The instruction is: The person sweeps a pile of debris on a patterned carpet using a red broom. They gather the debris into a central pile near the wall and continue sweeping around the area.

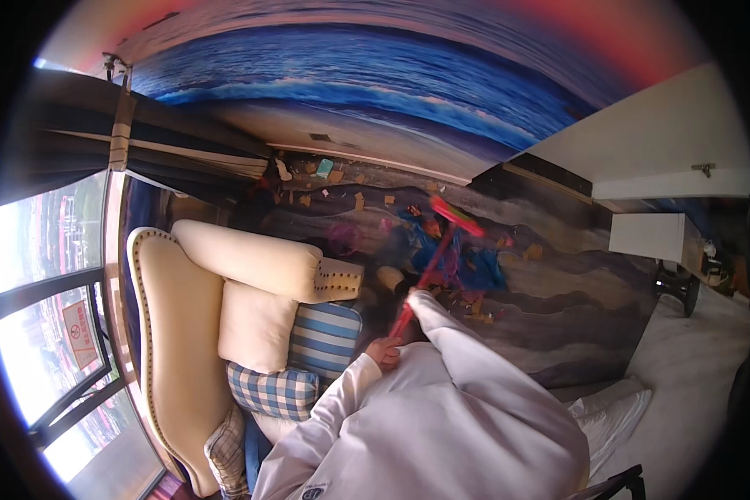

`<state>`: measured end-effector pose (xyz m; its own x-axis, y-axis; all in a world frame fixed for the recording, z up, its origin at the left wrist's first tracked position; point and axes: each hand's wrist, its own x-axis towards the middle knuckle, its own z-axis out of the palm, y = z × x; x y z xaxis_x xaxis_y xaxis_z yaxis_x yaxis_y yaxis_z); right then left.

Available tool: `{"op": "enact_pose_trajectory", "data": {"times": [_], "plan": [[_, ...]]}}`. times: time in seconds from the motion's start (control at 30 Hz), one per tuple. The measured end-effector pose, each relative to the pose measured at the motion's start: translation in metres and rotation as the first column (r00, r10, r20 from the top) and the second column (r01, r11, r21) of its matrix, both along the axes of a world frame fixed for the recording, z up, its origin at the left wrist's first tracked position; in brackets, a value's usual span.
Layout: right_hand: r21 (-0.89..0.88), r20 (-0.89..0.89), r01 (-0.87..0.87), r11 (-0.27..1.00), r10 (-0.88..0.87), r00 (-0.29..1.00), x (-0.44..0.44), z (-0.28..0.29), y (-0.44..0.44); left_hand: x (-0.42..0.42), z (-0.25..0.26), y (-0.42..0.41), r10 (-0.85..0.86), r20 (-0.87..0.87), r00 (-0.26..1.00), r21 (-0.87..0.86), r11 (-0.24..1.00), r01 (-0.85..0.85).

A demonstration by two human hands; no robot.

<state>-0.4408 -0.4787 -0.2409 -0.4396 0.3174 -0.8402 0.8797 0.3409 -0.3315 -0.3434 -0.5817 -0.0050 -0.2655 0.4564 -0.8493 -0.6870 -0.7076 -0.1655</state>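
A red broom slants across the carpet, its red handle (436, 265) running from my body to the broom head (456, 216). Near my waist, my left hand (384, 353) grips the lower end of the handle. Farther along, my right hand (414, 292) closes around it, largely hidden by the white sleeve. Crumpled blue plastic (482, 270) and thin purple plastic (451, 269) lie just below the broom head. Cardboard scraps (475, 306) are scattered on the patterned carpet (569, 294), more of them toward the far wall.
On my left stands a cream armchair (244, 250) with a striped cushion (326, 337) and a checked cushion (274, 390). A teal object (324, 167) lies by the mural wall (350, 69). To the right are a bed (681, 350) and a white cabinet (647, 236).
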Motion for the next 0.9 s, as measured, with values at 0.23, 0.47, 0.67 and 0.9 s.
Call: {"op": "enact_pose_trajectory", "data": {"times": [0.23, 0.47, 0.67, 0.9], "plan": [[-0.155, 0.024, -0.391, 0.907, 0.399, 0.917, 0.049, 0.054, -0.172, 0.066, 0.051, -0.043, 0.305, -0.003, 0.952, -0.233, 0.926, -0.297], [-0.189, -0.043, -0.513, 0.838, 0.515, 0.856, 0.064, 0.110, -0.224, 0.082, 0.063, -0.034, 0.373, -0.166, 0.913, -0.316, 0.857, -0.407], [-0.212, -0.112, -0.249, 0.945, 0.230, 0.967, 0.065, 0.098, -0.134, 0.116, 0.036, -0.041, 0.236, -0.253, 0.938, 0.165, 0.966, -0.199], [-0.573, -0.057, 0.417, 0.706, -0.542, 0.839, 0.143, 0.057, 0.085, 0.151, 0.005, 0.029, -0.233, -0.209, 0.950, 0.225, 0.933, 0.279]]}}
